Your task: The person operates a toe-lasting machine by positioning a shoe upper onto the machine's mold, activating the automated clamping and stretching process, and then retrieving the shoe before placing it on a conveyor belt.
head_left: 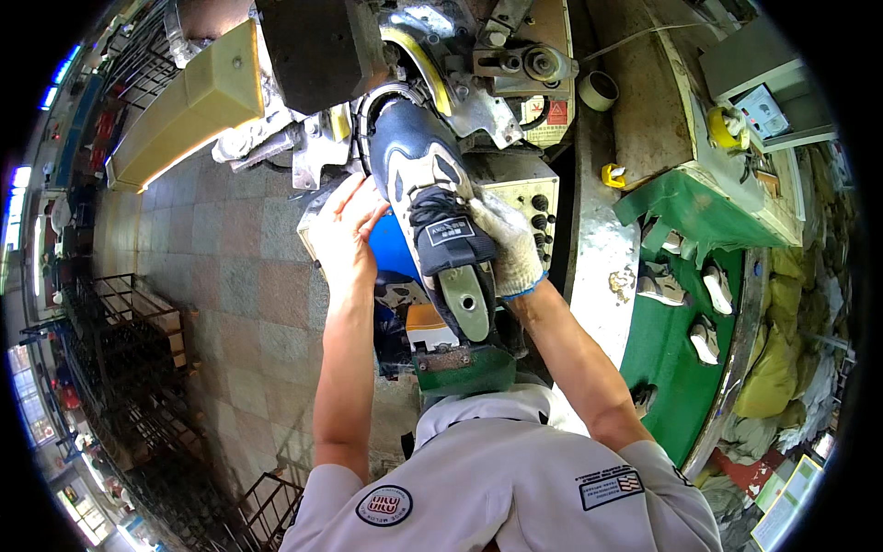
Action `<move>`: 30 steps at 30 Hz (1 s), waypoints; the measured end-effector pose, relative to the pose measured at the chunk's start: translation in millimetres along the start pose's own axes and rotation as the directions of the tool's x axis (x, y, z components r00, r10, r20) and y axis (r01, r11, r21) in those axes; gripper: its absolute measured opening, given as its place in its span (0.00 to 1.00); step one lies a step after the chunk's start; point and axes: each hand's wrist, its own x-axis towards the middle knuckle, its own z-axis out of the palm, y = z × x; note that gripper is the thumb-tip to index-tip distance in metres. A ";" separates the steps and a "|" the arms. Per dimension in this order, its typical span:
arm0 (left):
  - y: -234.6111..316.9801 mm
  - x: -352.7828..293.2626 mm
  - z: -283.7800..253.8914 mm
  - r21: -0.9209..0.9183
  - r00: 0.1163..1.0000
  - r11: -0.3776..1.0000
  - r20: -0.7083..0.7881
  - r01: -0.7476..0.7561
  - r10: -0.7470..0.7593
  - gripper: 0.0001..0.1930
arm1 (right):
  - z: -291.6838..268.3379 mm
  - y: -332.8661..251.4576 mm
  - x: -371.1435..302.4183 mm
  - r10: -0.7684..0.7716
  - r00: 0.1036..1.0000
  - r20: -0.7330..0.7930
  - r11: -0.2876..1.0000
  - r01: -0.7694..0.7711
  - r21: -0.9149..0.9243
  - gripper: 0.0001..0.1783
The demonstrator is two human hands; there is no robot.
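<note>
A dark blue and beige shoe upper with black laces sits on a green shoe last. Its toe reaches into the metal jaws of a machine, which hide the tip. My right hand, in a whitish knit glove with a blue cuff, grips the upper along its right side near the laces. Bare, my left hand lies at the left side of the upper with its fingers stretched out; whether the fingertips press on it I cannot tell. The heel end of the last points toward me, above a green support.
Black knobs line a control panel right of the shoe. Farther right, a green-topped bench holds several beige shoe pieces. A tape roll rests behind. A yellow cover juts out left, and dark metal racks stand there.
</note>
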 end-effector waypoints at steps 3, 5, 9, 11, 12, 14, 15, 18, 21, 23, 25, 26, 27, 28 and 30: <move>2.4 10.3 -3.8 -0.039 0.998 0.998 0.006 -0.058 0.059 0.22 | 12.5 5.7 12.2 -0.056 0.998 0.030 0.998 0.056 0.001 0.28; 0.8 17.5 -6.0 -0.026 0.998 0.997 0.005 -0.069 0.069 0.22 | 14.4 12.3 19.6 -0.088 0.996 -0.001 0.996 0.088 -0.009 0.27; -1.1 24.9 -7.7 -0.047 0.996 0.995 -0.003 -0.090 0.090 0.23 | 12.1 28.1 36.2 -0.117 0.993 -0.017 0.993 0.117 0.017 0.24; -5.5 22.9 -4.7 -0.040 0.996 0.995 -0.030 -0.089 0.088 0.24 | 15.3 37.7 39.4 -0.146 0.987 -0.066 0.989 0.147 0.015 0.23; -10.7 18.2 -4.5 -0.031 0.995 0.996 -0.059 -0.078 0.076 0.23 | 16.5 40.5 40.1 -0.184 0.981 -0.068 0.983 0.183 -0.024 0.23; -25.3 6.7 -9.7 0.119 0.994 0.992 -0.089 -0.049 0.060 0.22 | 11.2 42.6 42.6 -0.213 0.974 -0.079 0.971 0.203 -0.123 0.23; -32.4 0.0 -10.5 0.177 0.995 0.983 -0.093 0.044 -0.028 0.18 | 10.0 40.5 43.7 -0.215 0.972 -0.096 0.970 0.201 -0.138 0.22; -44.1 -29.2 -1.3 -0.116 0.932 0.926 -0.004 0.358 -0.361 0.21 | 5.5 32.9 48.0 -0.187 0.976 -0.114 0.965 0.161 -0.208 0.20; -43.0 -35.4 8.9 -0.256 0.916 0.880 0.100 0.400 -0.387 0.23 | 10.7 33.8 48.7 -0.188 0.968 -0.168 0.965 0.150 -0.215 0.21; -48.8 -31.6 7.0 -0.248 0.925 0.891 0.130 0.380 -0.358 0.23 | 6.0 39.0 51.7 -0.212 0.960 -0.184 0.956 0.165 -0.242 0.21; -60.9 -27.7 0.4 -0.219 0.945 0.920 0.116 0.324 -0.305 0.24 | -0.7 39.5 51.5 -0.201 0.959 -0.199 0.941 0.133 -0.312 0.22; -65.8 -24.8 -2.4 -0.239 0.944 0.914 0.119 0.327 -0.307 0.24 | -4.7 41.0 52.1 -0.197 0.958 -0.207 0.931 0.116 -0.347 0.23; -68.2 -22.2 -2.3 -0.233 0.948 0.921 0.140 0.312 -0.286 0.24 | -6.5 43.5 55.0 -0.233 0.949 -0.211 0.900 0.128 -0.418 0.22; -69.8 -20.6 -2.6 -0.227 0.951 0.927 0.161 0.297 -0.265 0.24 | -7.7 46.8 54.6 -0.223 0.949 -0.225 0.910 0.120 -0.398 0.21; -67.4 -20.2 -5.4 -0.209 0.945 0.929 0.185 0.304 -0.268 0.24 | -5.7 53.5 53.3 -0.204 0.947 -0.250 0.928 0.105 -0.357 0.21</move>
